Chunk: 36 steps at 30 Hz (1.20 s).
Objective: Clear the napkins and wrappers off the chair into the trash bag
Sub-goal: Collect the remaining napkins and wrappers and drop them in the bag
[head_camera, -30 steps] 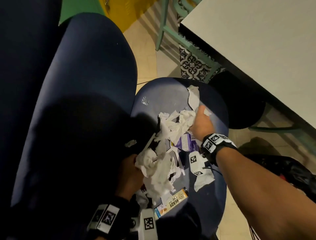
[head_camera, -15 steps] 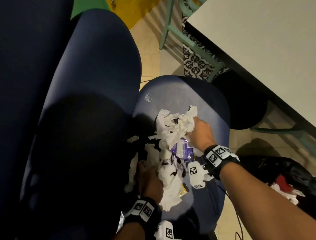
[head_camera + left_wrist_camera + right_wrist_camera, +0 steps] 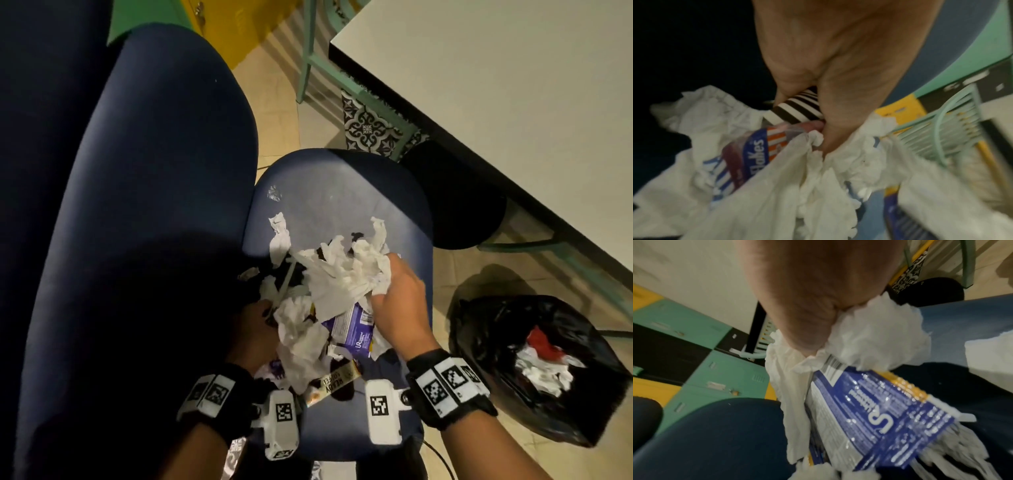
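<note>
A heap of crumpled white napkins (image 3: 339, 274) and wrappers sits above the blue chair seat (image 3: 335, 192). My right hand (image 3: 397, 301) grips a wad of napkins (image 3: 875, 337) together with a blue-purple wrapper (image 3: 879, 415), also seen in the head view as the blue-purple wrapper (image 3: 352, 329). My left hand (image 3: 257, 329), in shadow, grips napkins (image 3: 793, 186), a striped wrapper (image 3: 795, 110) and a "Flakes" wrapper (image 3: 754, 154). A tan snack-bar wrapper (image 3: 337, 382) hangs at the heap's near side. The black trash bag (image 3: 534, 370) stands open on the floor to the right.
The chair's dark blue backrest (image 3: 154, 205) rises on the left. A small foil scrap (image 3: 274, 193) lies on the far seat. A white table (image 3: 513, 85) with a black edge, a black stool (image 3: 452, 202) and mint chair legs (image 3: 308, 51) stand to the right and behind.
Both hands have bunched the scattered napkins and wrappers into one heap and drawn it toward me. The trash bag has come fully into view on the right.
</note>
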Motion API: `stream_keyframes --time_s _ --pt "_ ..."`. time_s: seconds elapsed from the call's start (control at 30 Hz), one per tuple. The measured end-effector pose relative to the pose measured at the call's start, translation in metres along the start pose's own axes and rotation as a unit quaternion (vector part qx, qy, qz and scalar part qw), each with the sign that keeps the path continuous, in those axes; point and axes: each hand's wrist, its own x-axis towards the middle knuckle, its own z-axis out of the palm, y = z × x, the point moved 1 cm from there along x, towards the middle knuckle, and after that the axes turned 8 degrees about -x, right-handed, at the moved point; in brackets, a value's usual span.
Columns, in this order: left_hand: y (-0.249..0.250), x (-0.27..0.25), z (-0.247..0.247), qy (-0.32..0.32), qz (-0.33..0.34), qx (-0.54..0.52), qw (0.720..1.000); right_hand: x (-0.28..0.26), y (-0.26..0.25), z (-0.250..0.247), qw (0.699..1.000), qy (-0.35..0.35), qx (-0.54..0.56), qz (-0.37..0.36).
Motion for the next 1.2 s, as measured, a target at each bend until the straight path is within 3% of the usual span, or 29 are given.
stream_keyframes --time_s 0.13,0.27,0.4,0.47,0.53,0.6,0.73,0.93,1.03,1.2 --pt "0.036 -0.039 -0.047 0.054 0.055 0.004 0.997 -0.022 -0.001 -0.039 0.997 0.057 0.049 -0.022" --pt "0.089 -0.088 -0.069 0.060 0.129 0.003 0.990 -0.051 0.006 -0.077 0.991 0.081 0.100 -0.025" --pt "0.134 -0.131 -0.050 0.036 0.195 0.020 0.980 -0.084 0.026 -0.113 0.977 0.107 0.185 -0.006" --pt "0.151 -0.151 -0.023 0.002 0.216 0.017 0.976 -0.100 0.043 -0.128 0.979 0.113 0.168 0.001" --pt "0.159 -0.165 0.014 -0.027 0.240 0.025 0.970 -0.117 0.071 -0.139 0.978 0.092 0.182 0.040" --pt "0.163 -0.177 0.059 -0.047 0.250 0.039 0.966 -0.137 0.104 -0.150 0.959 0.070 0.263 0.075" --pt "0.173 -0.196 0.158 -0.097 0.269 0.106 0.952 -0.179 0.198 -0.164 0.941 0.094 0.290 0.148" --pt "0.178 -0.232 0.323 -0.191 0.295 0.157 0.923 -0.230 0.355 -0.207 0.934 0.126 0.278 0.185" --pt "0.173 -0.236 0.416 -0.238 0.292 0.176 0.909 -0.243 0.436 -0.224 0.921 0.130 0.279 0.239" --pt "0.163 -0.210 0.553 -0.241 0.296 0.211 0.900 -0.224 0.545 -0.245 0.919 0.143 0.242 0.278"
